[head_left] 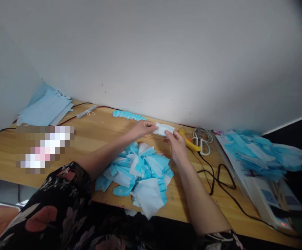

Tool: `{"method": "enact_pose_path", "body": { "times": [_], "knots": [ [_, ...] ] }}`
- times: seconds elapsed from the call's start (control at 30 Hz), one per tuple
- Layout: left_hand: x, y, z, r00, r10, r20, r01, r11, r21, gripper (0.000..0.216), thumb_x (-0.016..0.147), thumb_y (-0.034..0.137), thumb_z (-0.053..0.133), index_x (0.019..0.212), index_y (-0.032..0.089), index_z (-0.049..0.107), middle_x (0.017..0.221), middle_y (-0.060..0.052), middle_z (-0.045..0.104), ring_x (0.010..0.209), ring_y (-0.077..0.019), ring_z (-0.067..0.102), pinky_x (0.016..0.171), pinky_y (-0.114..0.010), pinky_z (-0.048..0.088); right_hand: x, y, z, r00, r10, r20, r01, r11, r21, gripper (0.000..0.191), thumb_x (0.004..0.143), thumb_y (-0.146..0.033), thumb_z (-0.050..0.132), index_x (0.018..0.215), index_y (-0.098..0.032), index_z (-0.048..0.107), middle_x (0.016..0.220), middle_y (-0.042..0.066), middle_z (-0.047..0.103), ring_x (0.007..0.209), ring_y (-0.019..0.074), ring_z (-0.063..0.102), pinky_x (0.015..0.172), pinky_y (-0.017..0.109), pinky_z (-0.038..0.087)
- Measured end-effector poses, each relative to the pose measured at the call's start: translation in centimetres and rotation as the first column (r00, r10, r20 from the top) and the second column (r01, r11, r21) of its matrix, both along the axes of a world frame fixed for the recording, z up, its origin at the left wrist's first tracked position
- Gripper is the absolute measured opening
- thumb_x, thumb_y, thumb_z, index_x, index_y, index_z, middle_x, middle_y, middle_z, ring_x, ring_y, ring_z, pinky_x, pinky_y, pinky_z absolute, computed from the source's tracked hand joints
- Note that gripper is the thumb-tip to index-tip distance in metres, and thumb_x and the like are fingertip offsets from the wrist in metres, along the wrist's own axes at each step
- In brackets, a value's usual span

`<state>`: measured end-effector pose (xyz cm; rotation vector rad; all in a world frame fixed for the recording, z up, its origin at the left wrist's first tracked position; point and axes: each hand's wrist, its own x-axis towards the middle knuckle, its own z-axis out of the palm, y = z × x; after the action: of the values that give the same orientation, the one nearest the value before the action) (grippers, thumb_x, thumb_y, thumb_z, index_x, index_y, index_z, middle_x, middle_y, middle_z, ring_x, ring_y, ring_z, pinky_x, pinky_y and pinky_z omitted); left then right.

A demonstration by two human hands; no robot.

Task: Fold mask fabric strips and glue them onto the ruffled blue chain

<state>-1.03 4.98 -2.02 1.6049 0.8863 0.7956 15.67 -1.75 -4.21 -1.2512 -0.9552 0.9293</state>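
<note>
Both hands hold one small pale blue mask piece (163, 128) above the wooden table (93, 139). My left hand (143, 127) pinches its left end. My right hand (176, 141) grips its right end from below. Beneath my forearms lies a heap of blue and white mask pieces (140, 173), reaching to the table's near edge. Just beyond my left hand runs a short row of folded blue pieces (128, 115) near the wall.
A yellow-handled tool (189, 142) and white scissors (202, 140) lie right of my hands, with a black cable (218, 180) trailing toward me. A second blue pile (260, 152) sits on flat packets at right. Stacked light blue sheets (45, 107) rest at far left.
</note>
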Motion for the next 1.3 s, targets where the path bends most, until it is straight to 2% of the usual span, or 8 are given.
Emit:
{"method": "enact_pose_path", "body": {
  "times": [0.23, 0.33, 0.43, 0.57, 0.83, 1.1, 1.2, 1.3],
  "knots": [
    [0.2, 0.5, -0.6, 0.998, 0.057, 0.029, -0.056, 0.998, -0.017, 0.041, 0.080, 0.045, 0.055, 0.053, 0.016, 0.048, 0.051, 0.004, 0.041, 0.052, -0.0074, 0.036, 0.052, -0.023, 0.028, -0.2, 0.1, 0.0, 0.998, -0.002, -0.068, 0.001, 1.000, -0.015, 0.031, 0.064, -0.046, 0.076, 0.079, -0.019, 0.070, 0.066, -0.002, 0.065, 0.059, 0.0130, 0.054, 0.063, 0.029, 0.048],
    [0.1, 0.6, -0.5, 0.992, 0.061, 0.114, -0.051, 0.995, -0.089, 0.031, 0.078, 0.044, 0.061, 0.076, 0.014, 0.065, 0.056, 0.004, 0.046, 0.056, -0.0080, 0.041, 0.056, -0.022, 0.034, -0.2, 0.1, 0.1, 0.996, -0.011, -0.084, 0.010, 1.000, -0.017, 0.031, 0.064, -0.046, 0.076, 0.078, -0.020, 0.070, 0.067, -0.001, 0.066, 0.060, 0.0132, 0.055, 0.062, 0.029, 0.048],
    [-0.1, 0.5, -0.5, 0.980, -0.048, 0.192, 0.082, 0.982, -0.172, 0.043, 0.076, 0.050, 0.066, 0.099, 0.014, 0.068, 0.072, 0.001, 0.057, 0.066, -0.0093, 0.051, 0.064, -0.022, 0.041, -0.1, 0.1, 0.0, 0.995, -0.003, -0.104, 0.001, 1.000, -0.023, 0.030, 0.063, -0.045, 0.078, 0.077, -0.020, 0.070, 0.067, -0.001, 0.066, 0.060, 0.0133, 0.055, 0.062, 0.029, 0.048],
    [0.1, 0.2, -0.8, 0.957, -0.144, 0.252, 0.213, 0.938, -0.274, 0.044, 0.072, 0.051, 0.071, 0.096, 0.013, 0.069, 0.086, -0.004, 0.065, 0.072, -0.0102, 0.056, 0.072, -0.024, 0.043, -0.1, 0.1, -0.3, 0.998, 0.035, -0.059, -0.037, 0.999, -0.027, 0.029, 0.066, -0.045, 0.076, 0.080, -0.020, 0.072, 0.068, -0.001, 0.067, 0.060, 0.0141, 0.055, 0.064, 0.031, 0.049],
    [1.0, -0.4, -1.2, 0.927, -0.027, 0.374, 0.219, 0.849, -0.481, 0.033, 0.069, 0.027, 0.078, 0.094, 0.010, 0.065, 0.081, -0.005, 0.067, 0.065, -0.0093, 0.059, 0.065, -0.023, 0.043, -0.8, -0.4, 0.1, 0.993, 0.115, 0.031, -0.116, 0.993, 0.017, 0.034, 0.072, -0.042, 0.073, 0.099, -0.023, 0.069, 0.089, -0.001, 0.072, 0.067, 0.0129, 0.058, 0.065, 0.027, 0.048],
    [0.2, -0.1, -0.4, 0.929, 0.002, 0.369, 0.160, 0.899, -0.408, 0.023, 0.073, 0.023, 0.074, 0.087, 0.007, 0.065, 0.077, -0.007, 0.068, 0.063, -0.0099, 0.059, 0.064, -0.024, 0.044, 0.0, -0.2, 0.0, 0.992, 0.088, 0.088, -0.091, 0.995, 0.040, 0.055, 0.081, -0.051, 0.063, 0.128, -0.024, 0.057, 0.088, 0.002, 0.071, 0.073, 0.0173, 0.063, 0.067, 0.030, 0.051],
    [-0.2, 0.1, 0.0, 0.935, -0.005, 0.355, 0.156, 0.904, -0.398, 0.023, 0.075, 0.025, 0.072, 0.088, 0.008, 0.065, 0.077, -0.007, 0.068, 0.062, -0.0106, 0.060, 0.065, -0.025, 0.045, 0.9, -0.2, 0.3, 0.975, 0.010, 0.222, -0.041, 0.990, 0.137, 0.053, 0.085, -0.048, 0.058, 0.133, -0.026, 0.053, 0.102, 0.006, 0.070, 0.093, 0.0214, 0.064, 0.075, 0.033, 0.052],
    [-0.3, 0.3, 0.0, 0.944, -0.039, 0.327, 0.175, 0.901, -0.397, 0.023, 0.076, 0.025, 0.071, 0.090, 0.008, 0.064, 0.078, -0.008, 0.068, 0.061, -0.0108, 0.061, 0.066, -0.027, 0.046, 1.6, -0.4, 1.1, 0.852, -0.076, 0.518, -0.084, 0.957, 0.279, 0.050, 0.087, -0.034, 0.056, 0.137, -0.029, 0.049, 0.127, 0.008, 0.061, 0.117, 0.0243, 0.056, 0.090, 0.039, 0.050]
  ]
}}
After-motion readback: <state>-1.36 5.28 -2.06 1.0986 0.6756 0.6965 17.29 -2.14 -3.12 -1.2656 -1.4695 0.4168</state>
